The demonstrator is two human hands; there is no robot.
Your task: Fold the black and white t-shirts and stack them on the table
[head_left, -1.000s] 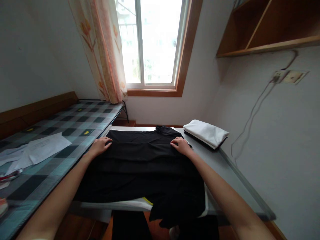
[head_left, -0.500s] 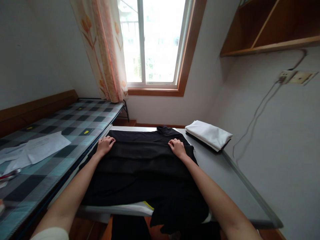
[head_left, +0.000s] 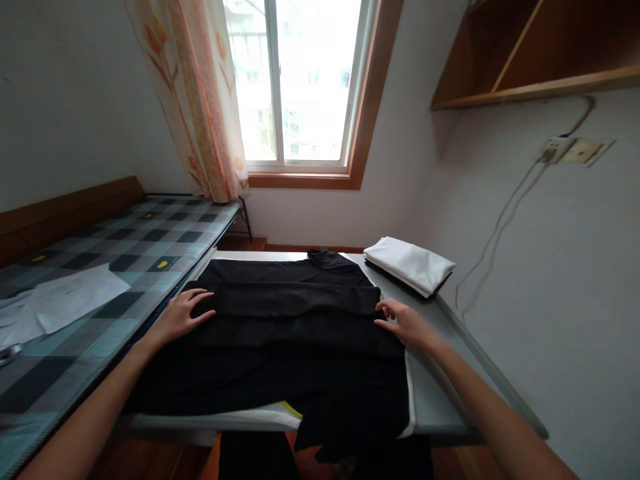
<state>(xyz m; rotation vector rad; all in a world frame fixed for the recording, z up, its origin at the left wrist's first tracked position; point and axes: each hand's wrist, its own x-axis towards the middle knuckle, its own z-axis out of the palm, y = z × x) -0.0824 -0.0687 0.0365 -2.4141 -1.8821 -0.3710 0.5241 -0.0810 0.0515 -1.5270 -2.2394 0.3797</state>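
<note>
A black garment lies spread flat on a grey table, its lower edge hanging over the near side. My left hand rests on the garment's left edge, fingers stretched out flat. At the garment's right edge my right hand touches the cloth with fingers spread. Neither hand grips anything. A white board or sheet shows under the garment at the near edge.
A folded white cloth on something dark sits at the table's far right corner. Left of the table stands a bed with a checked cover and papers. A window, curtain, wooden shelf and wall socket with cable are beyond.
Both hands slid outward and toward me, from the upper middle of the garment to its left and right edges. Their fingers have spread flat.
</note>
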